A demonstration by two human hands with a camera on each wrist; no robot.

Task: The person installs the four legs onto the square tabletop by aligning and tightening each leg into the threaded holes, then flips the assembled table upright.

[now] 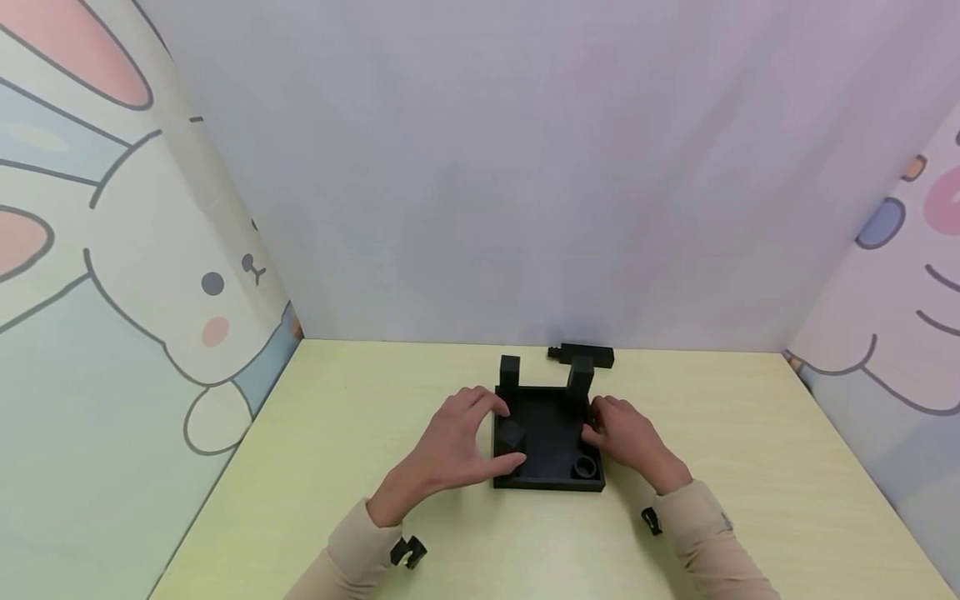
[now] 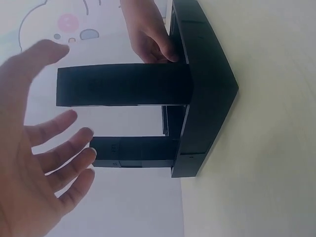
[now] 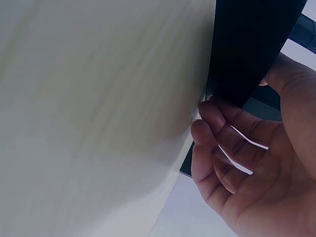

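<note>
A: Yellow-green table [image 1: 337, 433], and mid-table, a black base [image 1: 551, 454] with two upright posts at its far edge.

B: Left hand [image 1: 453, 446] at the base's left edge, fingers spread and relaxed, gripping nothing. Right hand [image 1: 626, 437] curled round the right edge, pinching it.

A: Behind, a small black block [image 1: 585, 354] near the wall.

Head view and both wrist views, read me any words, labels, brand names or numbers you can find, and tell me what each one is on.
None: no readable words, numbers or brand marks in any view.
Black tray and its two upright posts: plain black, no label visible.
Black block behind the tray: no marking legible.
Side panels: cartoon rabbit drawings only, no lettering.
Left hand, right hand and beige sleeves: no print; the small black clips at the cuffs show no text.
</note>
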